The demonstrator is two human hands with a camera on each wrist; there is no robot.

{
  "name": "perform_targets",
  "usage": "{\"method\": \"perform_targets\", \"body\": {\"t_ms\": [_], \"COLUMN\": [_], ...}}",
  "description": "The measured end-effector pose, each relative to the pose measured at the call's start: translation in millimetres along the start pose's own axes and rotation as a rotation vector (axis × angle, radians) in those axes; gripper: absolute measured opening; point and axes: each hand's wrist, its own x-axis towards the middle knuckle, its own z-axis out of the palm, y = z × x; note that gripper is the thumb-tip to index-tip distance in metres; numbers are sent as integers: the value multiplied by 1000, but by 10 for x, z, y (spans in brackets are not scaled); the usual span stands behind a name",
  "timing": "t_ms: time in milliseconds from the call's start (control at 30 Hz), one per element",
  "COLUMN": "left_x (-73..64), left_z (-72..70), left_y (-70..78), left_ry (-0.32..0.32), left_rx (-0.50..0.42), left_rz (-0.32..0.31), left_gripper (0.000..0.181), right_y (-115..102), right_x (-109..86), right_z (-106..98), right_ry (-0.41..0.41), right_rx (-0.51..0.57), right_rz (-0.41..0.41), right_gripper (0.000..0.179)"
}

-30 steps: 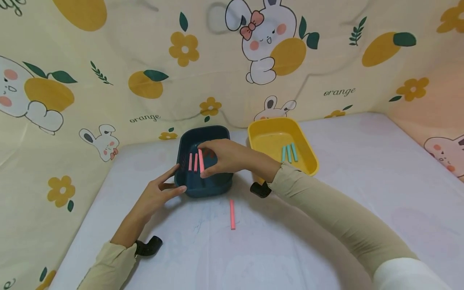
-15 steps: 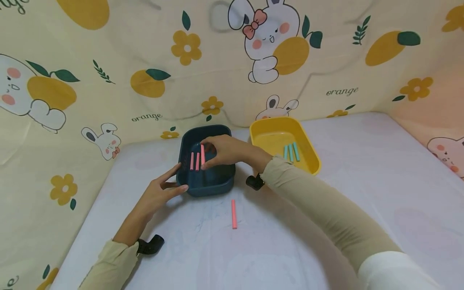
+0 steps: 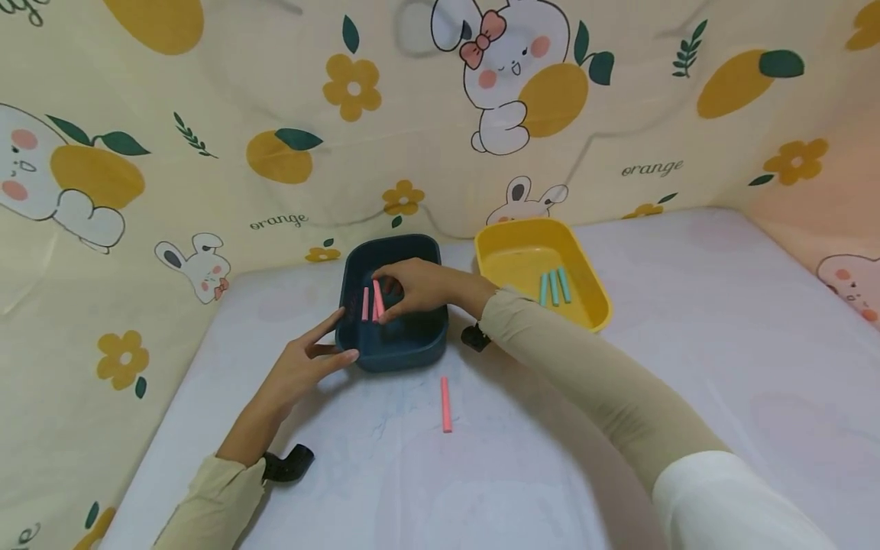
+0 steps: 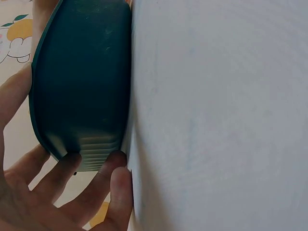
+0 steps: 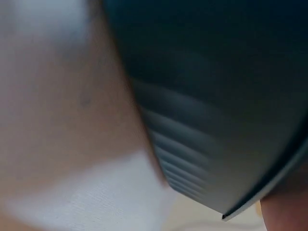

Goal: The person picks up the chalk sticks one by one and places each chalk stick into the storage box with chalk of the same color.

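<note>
My right hand pinches a pink chalk stick between thumb and index finger, low inside the dark blue tray. To its left stand two other pink sticks side by side in the tray, the outer pink chalk fully visible and the other partly covered by the held one. My left hand touches the tray's left side with spread, nearly straight fingers; its thumb lies at the near corner. The left wrist view shows the fingertips against the ribbed end wall of the tray. In the right wrist view the tray wall hides the chalk.
A single pink chalk stick lies on the white tabletop in front of the dark tray. Right of it, further back, stands a yellow tray holding three mint-green chalk sticks. A printed cloth hangs behind the table.
The right hand has lowered slightly and shifted left with the pink chalk, bringing it up against the other sticks, where it now overlaps one. The left hand stays at the tray.
</note>
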Motion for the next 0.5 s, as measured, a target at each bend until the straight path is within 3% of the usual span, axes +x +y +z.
{"method": "perform_targets", "body": {"t_ms": [200, 500], "left_x": [-6, 5], "left_z": [-5, 20], "left_y": [21, 13], "left_ry": [4, 2], "left_rx": [12, -4], "left_rz": [5, 3], "left_gripper": [78, 80], "right_y": [31, 30], "right_x": [88, 184], "right_z": [18, 48], "right_ry": [-2, -27], "right_rx": [-27, -151], "right_rz": [29, 180], "right_gripper": [88, 86]}}
